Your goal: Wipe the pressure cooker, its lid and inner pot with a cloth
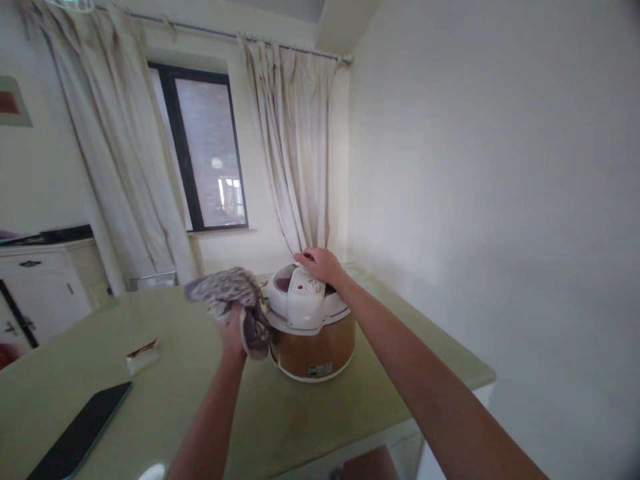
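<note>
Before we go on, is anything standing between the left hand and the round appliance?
Yes: the patterned cloth in the left hand. Part of it hangs between that hand and the left side of the round appliance. Nothing else visible stands there.

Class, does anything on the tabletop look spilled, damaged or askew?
Nothing stands out: no spill shows. The appliance stands upright under the right hand; the left hand grips a bunched cloth. The dark slab lies flat on the table. The small pale item is too blurred to judge.
</note>
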